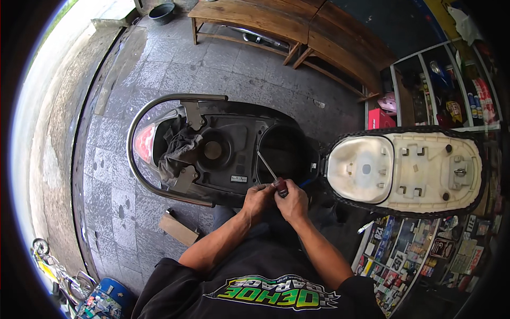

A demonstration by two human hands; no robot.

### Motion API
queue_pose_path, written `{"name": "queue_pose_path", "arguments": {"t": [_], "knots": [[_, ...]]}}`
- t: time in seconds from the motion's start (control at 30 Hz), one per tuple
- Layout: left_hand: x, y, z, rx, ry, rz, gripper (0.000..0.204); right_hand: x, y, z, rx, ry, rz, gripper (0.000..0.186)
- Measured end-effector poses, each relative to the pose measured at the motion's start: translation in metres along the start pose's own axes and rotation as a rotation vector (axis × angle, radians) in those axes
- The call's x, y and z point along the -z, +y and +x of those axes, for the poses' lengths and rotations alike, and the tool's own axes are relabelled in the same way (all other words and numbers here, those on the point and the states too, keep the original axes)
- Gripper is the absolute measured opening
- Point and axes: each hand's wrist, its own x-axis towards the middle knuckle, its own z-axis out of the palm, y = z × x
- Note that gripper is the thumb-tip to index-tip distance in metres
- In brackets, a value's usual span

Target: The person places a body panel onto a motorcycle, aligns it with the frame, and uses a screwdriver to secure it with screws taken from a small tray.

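A screwdriver [280,185] with a dark red handle is in my right hand [293,203], its thin metal shaft slanting up and left over the scooter's open storage compartment [289,151]. Close beside it, my left hand [258,200] has its fingers closed near the handle; whatever they pinch is too small to make out. The black scooter body [241,135] lies crosswise before me. Its seat [366,169] is tipped open to the right, pale underside up. On the left, a grey cloth [178,157] rests beside the round filler recess [214,150].
A metal grab rail [133,125] curves around the red tail light [144,143]. Wooden benches [255,18] stand beyond on the tiled floor. Shelves [419,74] line the right, with a sticker-covered case [398,255] below the seat. A wooden block [178,227] lies near my left forearm.
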Motion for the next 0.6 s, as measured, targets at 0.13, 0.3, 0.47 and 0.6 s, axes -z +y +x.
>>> {"name": "queue_pose_path", "arguments": {"t": [0.13, 0.3, 0.47, 0.6], "knots": [[0.004, 0.014, 0.025, -0.03, 0.102, -0.221, 0.022, 0.015, 0.002, -0.005, -0.023, -0.093, 0.044, 0.033], [0.001, 0.034, 0.051, -0.026, 0.089, -0.479, 0.019, 0.045, 0.02, -0.009, 0.004, -0.223, 0.036, 0.031], [-0.001, 0.028, 0.056, -0.03, 0.05, -0.555, 0.021, 0.055, 0.01, -0.002, -0.026, -0.229, 0.026, 0.028], [-0.003, 0.025, 0.06, -0.05, 0.016, -0.615, 0.023, 0.054, 0.012, 0.0, -0.014, -0.198, 0.003, 0.027]]}}
